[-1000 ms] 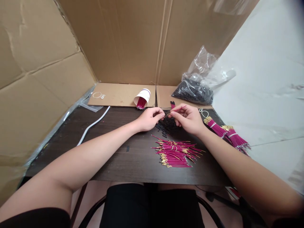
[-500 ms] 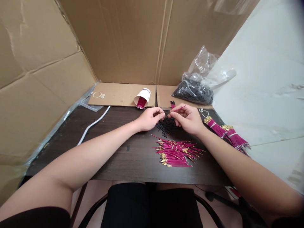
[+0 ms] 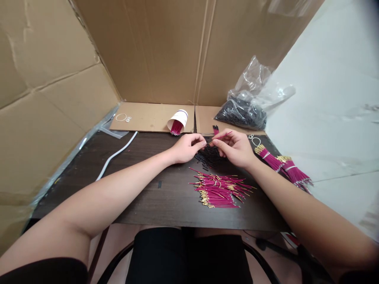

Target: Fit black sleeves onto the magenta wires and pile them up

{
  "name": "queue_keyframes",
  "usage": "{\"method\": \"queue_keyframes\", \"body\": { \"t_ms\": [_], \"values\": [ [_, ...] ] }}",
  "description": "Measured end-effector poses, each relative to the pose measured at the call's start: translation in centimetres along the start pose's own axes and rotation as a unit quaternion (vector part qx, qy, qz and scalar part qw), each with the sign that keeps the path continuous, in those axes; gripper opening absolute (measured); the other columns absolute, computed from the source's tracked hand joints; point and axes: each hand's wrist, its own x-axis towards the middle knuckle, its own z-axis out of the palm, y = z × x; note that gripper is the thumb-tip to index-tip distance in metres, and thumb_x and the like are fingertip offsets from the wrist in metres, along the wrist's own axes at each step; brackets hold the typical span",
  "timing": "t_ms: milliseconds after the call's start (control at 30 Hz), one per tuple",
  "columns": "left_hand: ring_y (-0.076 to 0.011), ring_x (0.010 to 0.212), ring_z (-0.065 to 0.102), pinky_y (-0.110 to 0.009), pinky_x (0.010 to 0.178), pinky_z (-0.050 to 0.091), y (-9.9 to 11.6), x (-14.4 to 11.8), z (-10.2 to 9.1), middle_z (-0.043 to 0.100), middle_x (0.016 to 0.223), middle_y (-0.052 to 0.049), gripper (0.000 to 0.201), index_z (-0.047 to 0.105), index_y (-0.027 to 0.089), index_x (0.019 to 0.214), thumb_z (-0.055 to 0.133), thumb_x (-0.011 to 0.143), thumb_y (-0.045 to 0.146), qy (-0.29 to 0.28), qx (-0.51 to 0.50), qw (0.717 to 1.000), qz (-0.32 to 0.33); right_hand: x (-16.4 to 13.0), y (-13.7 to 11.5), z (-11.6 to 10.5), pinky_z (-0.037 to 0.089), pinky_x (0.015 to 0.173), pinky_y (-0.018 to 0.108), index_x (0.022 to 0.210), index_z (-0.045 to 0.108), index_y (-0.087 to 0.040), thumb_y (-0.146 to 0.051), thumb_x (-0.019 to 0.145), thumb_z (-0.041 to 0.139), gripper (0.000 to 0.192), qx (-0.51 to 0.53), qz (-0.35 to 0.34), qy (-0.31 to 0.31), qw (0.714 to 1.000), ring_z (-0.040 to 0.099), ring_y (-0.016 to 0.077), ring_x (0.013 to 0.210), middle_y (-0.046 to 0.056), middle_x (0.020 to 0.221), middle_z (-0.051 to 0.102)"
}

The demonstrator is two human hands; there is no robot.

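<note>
Fingertips of left hand (image 3: 186, 148) and right hand (image 3: 235, 148) hide the wire (image 3: 222, 135) end

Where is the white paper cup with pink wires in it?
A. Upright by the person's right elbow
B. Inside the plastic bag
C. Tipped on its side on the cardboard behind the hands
C: the paper cup lies tipped over on the cardboard flap, pink wires showing at its mouth.

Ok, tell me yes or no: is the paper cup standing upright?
No, the paper cup lies tipped on its side on the cardboard flap, with magenta wires sticking out of its mouth toward the table.
</note>
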Motion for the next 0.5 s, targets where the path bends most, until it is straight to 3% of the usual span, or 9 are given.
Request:
{"method": "queue_keyframes", "body": {
  "t_ms": [500],
  "values": [
    [-0.0111, 0.067, 0.056, -0.028, 0.069, 0.048, 0.01, 0.17, -0.07, 0.071, 0.088, -0.006, 0.020, 0.069, 0.013, 0.097, 0.065, 0.106, 0.031, 0.012, -0.049, 0.999, -0.021, -0.03, 0.36, 0.37, 0.047, 0.040, 0.027, 0.099, 0.074, -0.018, -0.050, 0.090, 0.092, 0.038, 0.053, 0.016, 0.005, 0.998, 0.062, 0.0123, 0.047, 0.010, 0.088, 0.082]
  ]
}}
